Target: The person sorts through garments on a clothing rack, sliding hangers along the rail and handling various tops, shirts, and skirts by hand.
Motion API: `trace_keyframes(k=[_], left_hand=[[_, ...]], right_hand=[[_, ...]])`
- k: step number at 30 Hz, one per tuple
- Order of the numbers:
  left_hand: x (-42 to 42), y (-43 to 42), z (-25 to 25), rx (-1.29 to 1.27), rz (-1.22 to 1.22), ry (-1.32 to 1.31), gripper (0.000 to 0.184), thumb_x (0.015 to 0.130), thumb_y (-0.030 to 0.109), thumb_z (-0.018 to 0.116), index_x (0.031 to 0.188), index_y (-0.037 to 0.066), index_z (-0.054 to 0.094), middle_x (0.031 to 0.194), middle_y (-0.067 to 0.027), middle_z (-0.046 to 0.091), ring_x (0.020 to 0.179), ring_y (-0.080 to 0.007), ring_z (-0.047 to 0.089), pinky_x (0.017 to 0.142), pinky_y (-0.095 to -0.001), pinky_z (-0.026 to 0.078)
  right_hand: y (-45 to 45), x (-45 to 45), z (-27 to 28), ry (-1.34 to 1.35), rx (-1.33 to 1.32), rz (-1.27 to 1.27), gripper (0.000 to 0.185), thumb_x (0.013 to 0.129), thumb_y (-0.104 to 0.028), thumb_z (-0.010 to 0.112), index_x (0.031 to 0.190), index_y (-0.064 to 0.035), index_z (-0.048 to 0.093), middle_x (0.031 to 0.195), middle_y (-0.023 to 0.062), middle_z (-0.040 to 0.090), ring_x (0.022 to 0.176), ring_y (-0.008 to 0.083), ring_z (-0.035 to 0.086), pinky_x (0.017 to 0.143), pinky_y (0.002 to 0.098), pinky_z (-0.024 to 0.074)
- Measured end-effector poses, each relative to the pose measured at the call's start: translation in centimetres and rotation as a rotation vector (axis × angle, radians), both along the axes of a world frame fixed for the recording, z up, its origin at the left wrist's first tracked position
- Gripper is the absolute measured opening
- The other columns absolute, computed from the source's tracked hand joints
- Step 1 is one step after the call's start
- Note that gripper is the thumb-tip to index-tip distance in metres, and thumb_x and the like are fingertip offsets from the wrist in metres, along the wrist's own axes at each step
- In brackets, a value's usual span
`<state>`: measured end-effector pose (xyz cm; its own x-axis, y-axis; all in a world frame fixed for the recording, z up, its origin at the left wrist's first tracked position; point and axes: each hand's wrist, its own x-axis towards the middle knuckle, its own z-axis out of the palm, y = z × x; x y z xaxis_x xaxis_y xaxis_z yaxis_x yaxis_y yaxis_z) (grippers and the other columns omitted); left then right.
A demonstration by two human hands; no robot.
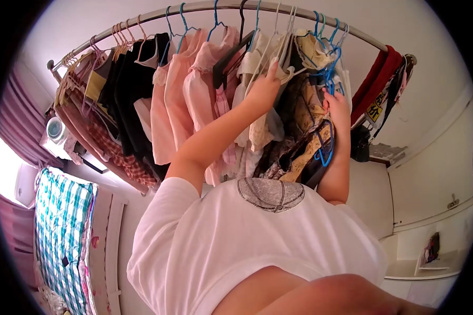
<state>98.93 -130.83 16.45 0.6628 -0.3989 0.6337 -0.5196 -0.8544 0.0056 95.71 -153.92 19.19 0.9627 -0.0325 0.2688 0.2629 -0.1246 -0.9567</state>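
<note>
Metal rail (pixel 217 5), crowded with garments (pixel 178 92). White hangers (pixel 289 42): at left hand (pixel 265 93), hold unclear. Blue hangers (pixel 328 152): right hand's (pixel 335 104) grip curled closed on them. Forearms hide some garments; dark folds indistinct.

A checked quilt (pixel 63 231) in teal and white lies at the lower left of the frame, beside mauve curtains (pixel 29 118) and a bright window (pixel 5 168). Cream cabinet doors (pixel 431 163) with a metal latch (pixel 452 201) fill the right side.

Pink dresses (pixel 176 102), a red garment (pixel 374 81), teal-white checked bedding (pixel 63 226).
</note>
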Motion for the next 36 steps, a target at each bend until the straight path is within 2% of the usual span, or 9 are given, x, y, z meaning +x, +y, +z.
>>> trace_keyframes(k=[4,8,10,13,18,23,26,31,36], left_hand=[[0.4,0.5,-0.4,-0.075,0.013,-0.01,0.034,0.068,-0.005,0.055,0.101,0.002,0.05,0.134,-0.0144,0.034,0.074,-0.0335,0.058,0.068,-0.0413,0.048],[-0.6,1.9,0.4,-0.094,0.099,0.0,0.034,0.068,-0.004,0.054,0.102,0.002,0.051,0.133,-0.0045,0.038,0.074,-0.0319,0.06,0.065,-0.0421,0.049],[-0.1,2.6,0.2,-0.066,0.086,-0.171,0.031,0.067,-0.002,0.059,0.097,0.001,0.055,0.125,-0.0095,0.043,0.062,-0.0264,0.061,0.057,-0.0372,0.051],[-0.6,2.3,0.4,-0.112,0.063,-0.084,0.031,0.068,-0.003,0.055,0.098,0.002,0.052,0.131,-0.0064,0.041,0.072,-0.0307,0.061,0.064,-0.0398,0.05],[-1.1,1.1,0.8,-0.105,0.046,-0.061,0.029,0.068,-0.003,0.055,0.097,0.001,0.052,0.129,-0.0122,0.041,0.073,-0.029,0.06,0.063,-0.0384,0.049],[0.5,0.6,-0.4,-0.156,-0.057,-0.174,0.029,0.067,-0.005,0.055,0.095,-0.002,0.052,0.128,-0.0166,0.041,0.077,-0.0315,0.058,0.068,-0.0387,0.048],[1.0,1.2,-0.8,-0.154,-0.108,-0.254,0.029,0.066,-0.005,0.055,0.095,-0.003,0.052,0.128,-0.0174,0.04,0.081,-0.0339,0.056,0.073,-0.0397,0.047],[0.4,1.2,-0.7,-0.185,-0.15,-0.227,0.026,0.064,-0.004,0.056,0.09,-0.002,0.055,0.125,-0.0218,0.04,0.084,-0.0329,0.052,0.076,-0.0356,0.044],[0.0,0.8,-0.2,-0.095,-0.082,-0.149,0.026,0.063,-0.003,0.059,0.087,0.005,0.058,0.129,-0.0196,0.038,0.092,-0.0326,0.051,0.076,-0.0384,0.047]], right_hand=[[0.8,-0.7,0.2,-0.022,-0.06,-0.034,0.023,0.088,-0.014,0.049,0.102,0.0014,0.056,0.058,0.0013,0.049,0.048,0.0104,0.046,0.045,0.0249,0.0382],[-0.2,-0.3,0.2,0.019,-0.143,-0.03,0.023,0.086,-0.014,0.048,0.102,0.0015,0.055,0.056,0.0013,0.048,0.046,0.0111,0.045,0.045,0.0251,0.0386],[-1.1,0.1,0.0,0.034,-0.146,0.025,0.023,0.086,-0.014,0.048,0.102,0.0011,0.055,0.055,0.001,0.047,0.045,0.011,0.044,0.045,0.025,0.0385],[-1.0,-0.2,0.2,0.049,-0.191,0.077,0.022,0.085,-0.014,0.048,0.101,0.0008,0.055,0.055,0.0008,0.047,0.045,0.0106,0.043,0.045,0.0247,0.0386],[0.7,1.0,0.5,0.08,-0.125,0.198,0.019,0.085,-0.012,0.048,0.097,0.001,0.055,0.054,0.0009,0.046,0.046,0.0106,0.043,0.046,0.0245,0.0395],[3.7,-1.0,-3.0,0.016,-0.13,-0.023,0.023,0.088,-0.011,0.049,0.108,-0.0008,0.053,0.055,-0.0003,0.045,0.043,0.0081,0.041,0.041,0.0231,0.0355],[3.5,-1.7,-5.3,0.021,-0.069,-0.062,0.011,0.088,-0.012,0.049,0.091,-0.0023,0.052,0.056,0.002,0.049,0.045,0.0101,0.047,0.042,0.0258,0.0413],[3.2,-2.0,-7.4,0.014,-0.092,-0.049,0.017,0.09,-0.012,0.048,0.103,-0.0018,0.05,0.056,0.0019,0.048,0.044,0.0099,0.046,0.042,0.0249,0.0406],[2.8,-2.9,-7.3,0.026,-0.106,-0.015,0.021,0.09,-0.012,0.048,0.108,-0.0013,0.05,0.056,0.0018,0.047,0.044,0.0098,0.045,0.042,0.0245,0.0393]])
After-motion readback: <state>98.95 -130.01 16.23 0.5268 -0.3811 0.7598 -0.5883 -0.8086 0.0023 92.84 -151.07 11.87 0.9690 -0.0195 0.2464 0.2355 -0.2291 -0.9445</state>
